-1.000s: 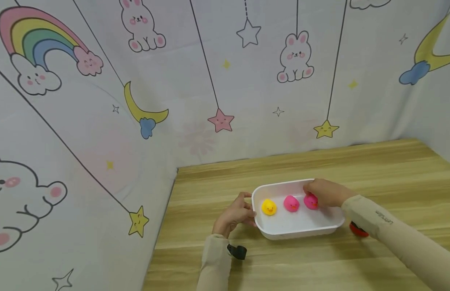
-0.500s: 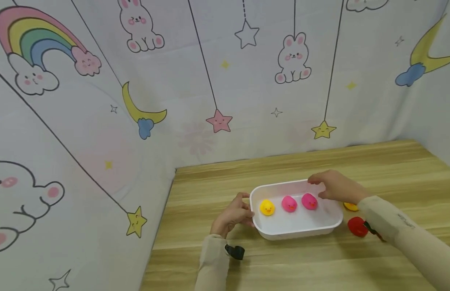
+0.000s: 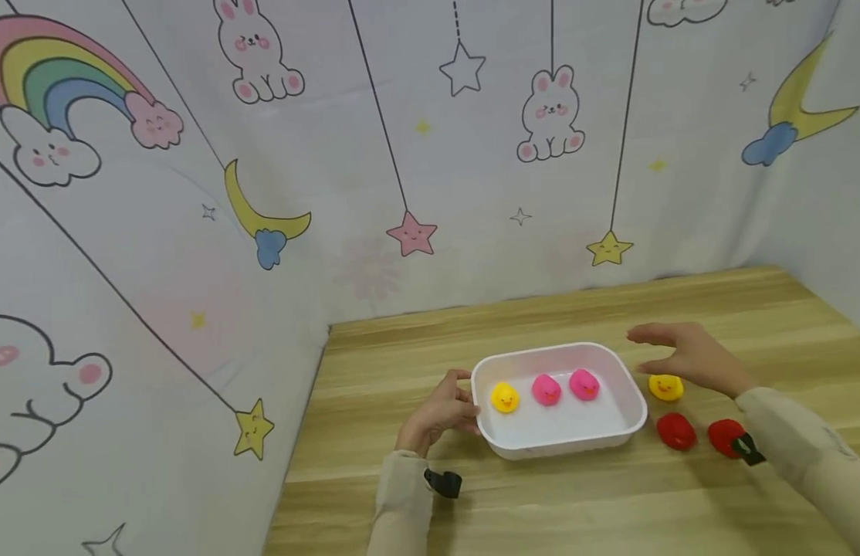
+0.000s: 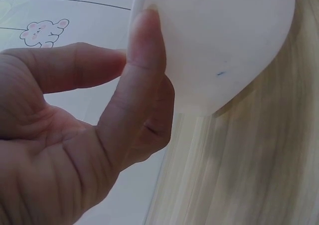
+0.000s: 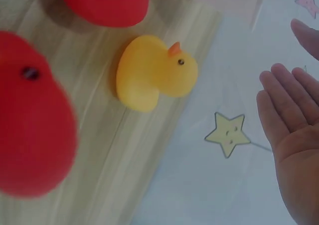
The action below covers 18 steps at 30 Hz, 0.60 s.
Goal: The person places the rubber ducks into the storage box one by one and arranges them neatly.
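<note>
On the table (image 3: 513, 517) we see three ducks (image 3: 546, 391) in a tray (image 3: 569, 427); right of it lie two ducks (image 3: 676, 432), another duck (image 3: 665, 388) just behind the left one.

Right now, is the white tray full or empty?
Neither, partly filled: a yellow duck and two pink ducks sit inside the tray, with bare floor showing around them.

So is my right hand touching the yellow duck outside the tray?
Apart. The right wrist view shows a clear gap between your right hand and the yellow duck, with the printed backdrop visible in between.
</note>
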Each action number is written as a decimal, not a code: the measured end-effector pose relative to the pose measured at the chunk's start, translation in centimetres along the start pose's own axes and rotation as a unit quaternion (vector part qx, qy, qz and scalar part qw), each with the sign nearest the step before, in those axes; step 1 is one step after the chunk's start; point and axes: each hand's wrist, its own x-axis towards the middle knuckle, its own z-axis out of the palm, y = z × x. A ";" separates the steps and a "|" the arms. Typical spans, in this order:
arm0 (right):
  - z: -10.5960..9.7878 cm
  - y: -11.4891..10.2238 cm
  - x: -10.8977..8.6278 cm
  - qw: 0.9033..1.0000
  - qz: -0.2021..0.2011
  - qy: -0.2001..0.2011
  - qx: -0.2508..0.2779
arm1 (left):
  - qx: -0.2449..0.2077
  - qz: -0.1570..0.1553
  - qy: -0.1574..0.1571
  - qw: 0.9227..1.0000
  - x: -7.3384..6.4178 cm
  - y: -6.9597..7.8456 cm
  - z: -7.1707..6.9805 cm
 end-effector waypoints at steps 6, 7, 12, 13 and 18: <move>-1.1 0.9 -1.8 0.999 0.025 0.004 0.023 | 0.008 -0.005 0.004 1.000 0.3 0.1 -0.2; -1.2 1.0 -2.1 0.999 0.032 0.002 0.025 | 0.010 -0.006 0.004 1.000 0.3 0.1 -0.3; -1.7 2.2 -4.2 0.998 0.052 -0.011 0.030 | 0.009 -0.009 -0.002 1.000 0.3 0.3 -0.3; -1.8 2.5 -4.7 0.998 0.053 -0.014 0.034 | 0.009 -0.009 -0.003 1.000 0.3 0.3 -0.2; -2.3 4.4 -7.2 0.996 0.062 -0.040 0.048 | 0.002 -0.013 -0.007 1.000 0.4 0.2 0.1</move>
